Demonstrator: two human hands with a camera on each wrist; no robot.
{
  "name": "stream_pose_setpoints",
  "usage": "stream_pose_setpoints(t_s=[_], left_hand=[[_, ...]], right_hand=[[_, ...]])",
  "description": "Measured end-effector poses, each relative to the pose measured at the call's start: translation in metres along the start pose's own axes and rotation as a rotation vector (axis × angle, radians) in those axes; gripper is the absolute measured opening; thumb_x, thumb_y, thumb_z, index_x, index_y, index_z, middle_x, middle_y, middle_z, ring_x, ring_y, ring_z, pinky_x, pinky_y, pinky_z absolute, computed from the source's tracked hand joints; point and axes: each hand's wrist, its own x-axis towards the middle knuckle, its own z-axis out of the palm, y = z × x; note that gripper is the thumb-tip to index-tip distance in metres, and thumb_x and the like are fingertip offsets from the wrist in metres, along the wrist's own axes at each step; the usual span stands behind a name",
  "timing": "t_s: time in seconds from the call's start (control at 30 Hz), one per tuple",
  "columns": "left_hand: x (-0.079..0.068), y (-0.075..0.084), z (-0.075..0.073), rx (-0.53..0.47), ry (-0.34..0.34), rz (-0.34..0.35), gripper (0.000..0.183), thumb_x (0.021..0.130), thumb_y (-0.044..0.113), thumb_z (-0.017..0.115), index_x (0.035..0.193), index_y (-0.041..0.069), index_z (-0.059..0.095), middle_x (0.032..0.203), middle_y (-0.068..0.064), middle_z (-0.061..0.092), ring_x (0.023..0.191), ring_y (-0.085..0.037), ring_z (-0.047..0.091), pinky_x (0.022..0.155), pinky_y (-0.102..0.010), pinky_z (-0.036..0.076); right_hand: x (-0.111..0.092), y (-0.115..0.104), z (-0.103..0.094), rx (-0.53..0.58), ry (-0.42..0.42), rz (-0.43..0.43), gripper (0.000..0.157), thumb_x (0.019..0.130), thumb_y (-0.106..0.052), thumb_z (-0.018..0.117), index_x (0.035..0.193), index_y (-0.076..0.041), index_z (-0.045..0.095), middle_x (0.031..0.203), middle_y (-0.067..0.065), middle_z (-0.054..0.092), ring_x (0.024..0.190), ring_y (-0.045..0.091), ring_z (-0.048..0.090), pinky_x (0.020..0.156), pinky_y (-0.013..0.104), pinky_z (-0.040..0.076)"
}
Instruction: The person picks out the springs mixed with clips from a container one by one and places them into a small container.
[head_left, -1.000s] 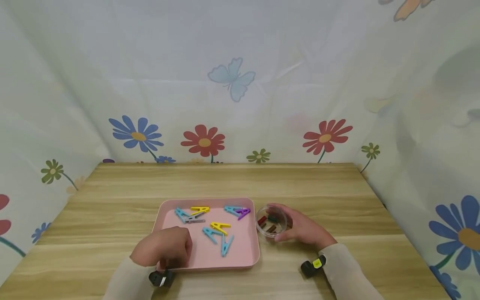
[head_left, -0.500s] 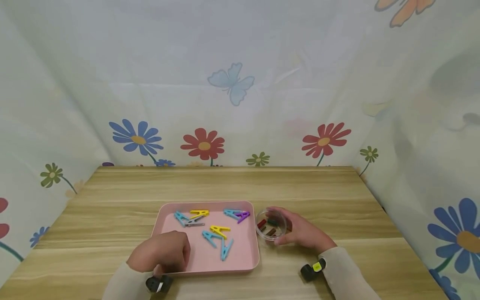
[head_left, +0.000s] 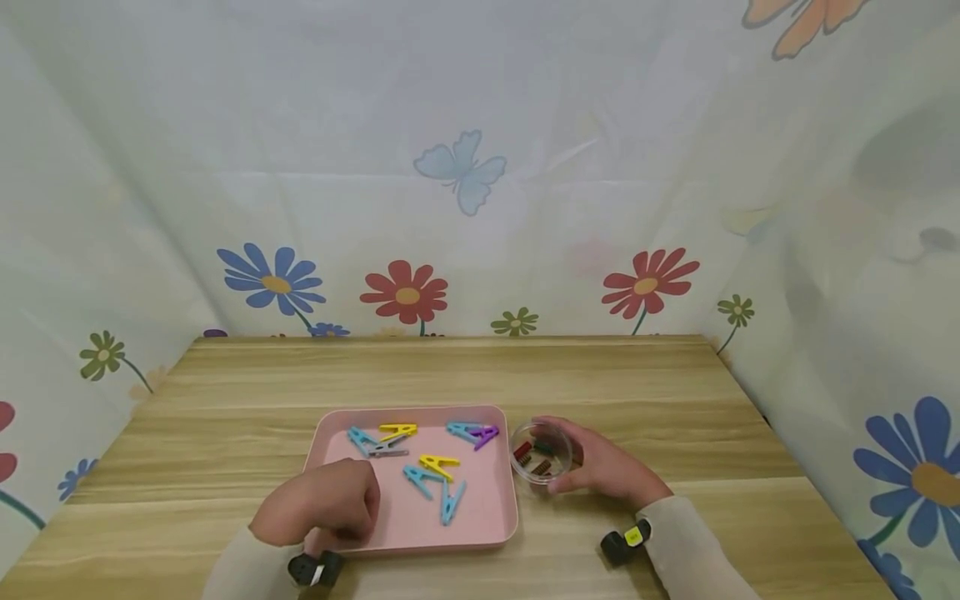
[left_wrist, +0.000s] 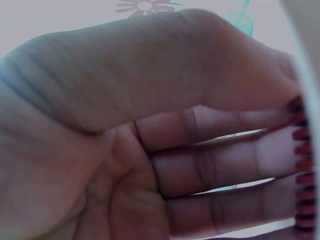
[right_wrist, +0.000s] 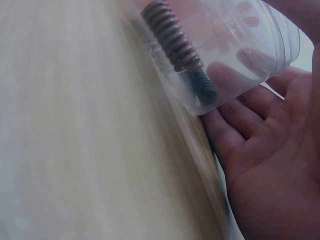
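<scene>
My left hand (head_left: 330, 500) is low over the front left corner of the pink tray (head_left: 480, 533). In the left wrist view its thumb and fingertips pinch a red coil spring (left_wrist: 304, 182), partly cut off by a pale edge; the head view hides this spring beneath the hand. On the right, my right hand (head_left: 611, 462) grips a clear plastic jar (head_left: 566, 454) from its right side, thumb in front and fingers behind. Inside the jar lie several springs, among them a brownish-red spring (right_wrist: 172, 37) and a dark green spring (right_wrist: 202, 87).
Blue, yellow, grey and purple clothespins lie spread in the tray, such as a yellow clothespin (head_left: 438, 465) and a purple clothespin (head_left: 486, 437). The jar stands close against the tray's right wall on a wooden table (head_left: 637, 375). A flowered cloth (head_left: 480, 250) encloses the table's back and sides.
The head view has tilted up slightly, so everything sits a little lower in it. Both hands, the jar and the clothespins keep nearly the same places.
</scene>
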Motion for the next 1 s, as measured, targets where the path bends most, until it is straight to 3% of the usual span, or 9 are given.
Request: stream_pose_setpoints(t_s=[0.13, 0.47, 0.73, 1.0], left_hand=[[0.001, 0.0, -0.002, -0.01, 0.003, 0.013, 0.019, 0.07, 0.002, 0.071, 0.058, 0.015, 0.063, 0.054, 0.005, 0.053, 0.055, -0.011, 0.047, 0.051, -0.023, 0.031], [0.007, 0.0, -0.004, -0.043, 0.053, 0.13, 0.018, 0.073, 0.004, 0.071, 0.061, 0.016, 0.063, 0.057, 0.005, 0.054, 0.057, -0.011, 0.048, 0.051, -0.023, 0.034], [0.011, 0.007, -0.007, -0.048, 0.094, 0.136, 0.017, 0.078, 0.008, 0.075, 0.067, 0.017, 0.066, 0.065, 0.003, 0.058, 0.063, -0.013, 0.052, 0.056, -0.024, 0.041], [0.013, 0.01, -0.008, -0.026, 0.123, 0.163, 0.015, 0.08, 0.01, 0.072, 0.07, 0.019, 0.066, 0.065, 0.006, 0.058, 0.063, -0.011, 0.052, 0.056, -0.024, 0.042]], right_hand=[[0.0, 0.001, 0.0, -0.004, 0.001, -0.008, 0.086, 0.073, -0.025, 0.085, 0.145, -0.032, 0.038, 0.145, -0.007, 0.049, 0.137, 0.017, 0.042, 0.106, 0.014, 0.03], [0.0, -0.001, 0.0, 0.02, -0.012, -0.023, 0.086, 0.074, -0.023, 0.084, 0.146, -0.027, 0.038, 0.145, -0.002, 0.05, 0.137, 0.021, 0.042, 0.105, 0.013, 0.032], [0.0, 0.002, 0.0, 0.021, -0.02, -0.046, 0.084, 0.076, -0.024, 0.082, 0.147, -0.023, 0.036, 0.147, 0.003, 0.048, 0.137, 0.025, 0.042, 0.104, 0.013, 0.032], [0.0, 0.001, -0.001, 0.02, -0.019, -0.038, 0.084, 0.076, -0.024, 0.083, 0.146, -0.028, 0.037, 0.146, 0.0, 0.049, 0.138, 0.024, 0.042, 0.105, 0.013, 0.032]])
